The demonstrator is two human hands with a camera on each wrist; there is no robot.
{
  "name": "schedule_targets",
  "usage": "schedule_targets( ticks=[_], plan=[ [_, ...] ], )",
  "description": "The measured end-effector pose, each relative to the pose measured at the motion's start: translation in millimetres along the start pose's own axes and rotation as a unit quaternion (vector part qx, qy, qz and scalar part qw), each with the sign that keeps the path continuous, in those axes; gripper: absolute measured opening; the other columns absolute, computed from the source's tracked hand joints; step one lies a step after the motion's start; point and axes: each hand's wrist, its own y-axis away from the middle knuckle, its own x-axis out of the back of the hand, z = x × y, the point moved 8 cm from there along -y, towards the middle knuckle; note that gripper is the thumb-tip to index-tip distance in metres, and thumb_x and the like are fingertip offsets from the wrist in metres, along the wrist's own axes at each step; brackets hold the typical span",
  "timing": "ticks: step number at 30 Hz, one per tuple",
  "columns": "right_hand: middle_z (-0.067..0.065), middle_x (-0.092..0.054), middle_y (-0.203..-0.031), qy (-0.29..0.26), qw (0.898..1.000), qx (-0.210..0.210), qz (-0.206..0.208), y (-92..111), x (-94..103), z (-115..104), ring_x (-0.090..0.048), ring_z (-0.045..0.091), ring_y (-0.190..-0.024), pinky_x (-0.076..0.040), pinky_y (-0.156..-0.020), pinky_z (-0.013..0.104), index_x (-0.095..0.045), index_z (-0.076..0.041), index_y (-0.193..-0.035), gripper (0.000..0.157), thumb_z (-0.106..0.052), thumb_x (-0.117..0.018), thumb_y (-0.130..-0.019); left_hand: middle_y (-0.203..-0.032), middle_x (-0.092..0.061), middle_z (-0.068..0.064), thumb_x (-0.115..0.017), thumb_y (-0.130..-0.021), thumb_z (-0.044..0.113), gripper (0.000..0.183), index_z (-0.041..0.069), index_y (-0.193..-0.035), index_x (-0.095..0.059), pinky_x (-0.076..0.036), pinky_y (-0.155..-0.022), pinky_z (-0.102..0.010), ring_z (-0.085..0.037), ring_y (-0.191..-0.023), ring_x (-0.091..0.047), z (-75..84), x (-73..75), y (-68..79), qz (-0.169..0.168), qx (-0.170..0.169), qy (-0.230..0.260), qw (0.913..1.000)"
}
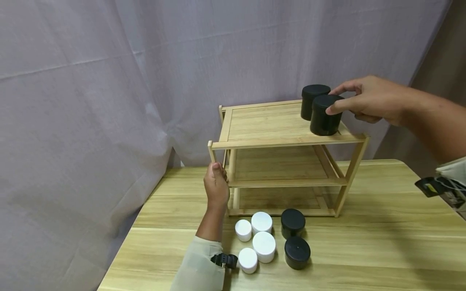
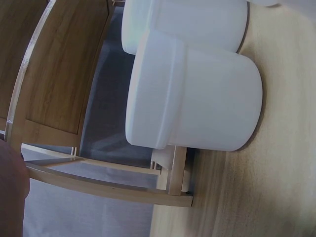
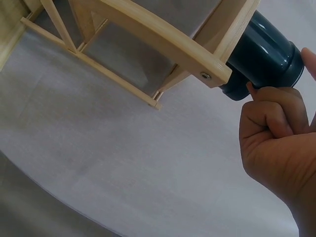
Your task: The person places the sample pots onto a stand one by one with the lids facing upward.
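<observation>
A three-tier wooden shelf [image 1: 267,125] stands on the table. My left hand [image 1: 216,188] grips its front left post below the top tier; part of that hand [image 2: 11,190] shows at the edge of the left wrist view. On the top tier's right end, my right hand [image 1: 380,99] pinches a black lidded jar [image 1: 322,124] between thumb and fingers, near its lid. This jar is upright at the front edge. Right behind it stands a second black jar [image 1: 308,106], partly hidden. In the right wrist view the pinched jar [image 3: 269,52] shows beyond the shelf's corner.
In front of the shelf, two black jars [image 1: 297,252] stand beside several white lidded jars [image 1: 264,246] of two sizes. Close to the left wrist is a white jar [image 2: 217,98]. A grey curtain [image 1: 182,60] hangs behind the wooden table [image 1: 386,242].
</observation>
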Motion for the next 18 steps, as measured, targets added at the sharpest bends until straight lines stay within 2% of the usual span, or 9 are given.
schedule_targets(
  ticks=[11,15,18],
  plan=[
    [-0.005,-0.038,-0.06,-0.006,1.0,-0.008,0.001,6.8,2.2,2.7,-0.031,0.011,-0.051,-0.035,-0.046,0.035,-0.016,-0.007,-0.173,0.098,-0.046,-0.074,-0.104,-0.067,-0.039,0.008,-0.032,-0.1,0.079,0.089,-0.007,-0.089,-0.046,-0.033,-0.053,-0.019,-0.003,-0.057,-0.034,2.7,0.7,0.6,-0.002,-0.002,-0.003,1.0],
    [-0.007,-0.035,-0.059,-0.023,0.999,-0.013,0.031,12.5,4.8,1.4,-0.029,0.011,-0.051,-0.033,-0.047,0.036,-0.005,-0.007,-0.175,0.107,-0.046,-0.074,-0.104,-0.067,-0.038,0.008,-0.032,-0.101,0.078,0.087,-0.007,-0.088,-0.045,-0.033,-0.053,-0.019,-0.003,-0.057,-0.033,2.7,-0.5,0.2,-0.002,-0.005,0.002,1.0],
    [-0.009,-0.032,-0.059,-0.062,0.996,-0.017,0.059,17.4,6.3,0.2,-0.026,0.012,-0.051,-0.028,-0.048,0.038,0.0,-0.01,-0.175,0.108,-0.043,-0.075,-0.105,-0.067,-0.038,0.009,-0.032,-0.101,0.078,0.086,-0.006,-0.087,-0.044,-0.032,-0.053,-0.018,-0.003,-0.057,-0.033,2.2,-1.0,-0.4,-0.002,-0.006,0.007,1.0]
  ],
)
